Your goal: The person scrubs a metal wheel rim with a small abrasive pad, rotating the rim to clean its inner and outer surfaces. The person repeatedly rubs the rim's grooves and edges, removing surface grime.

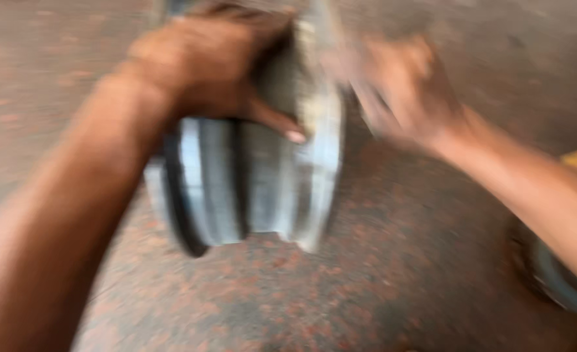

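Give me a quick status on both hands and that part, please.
Left hand gripping top of grey flanged metal cylinder. Right hand at its right flange, grip blurred. Speckled reddish stone floor beneath.

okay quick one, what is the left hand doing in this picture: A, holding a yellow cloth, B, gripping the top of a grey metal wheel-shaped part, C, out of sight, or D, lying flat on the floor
B: the left hand is wrapped over the top of the grey ribbed metal part, thumb pressed on its side, above the speckled reddish floor; the picture is blurred.
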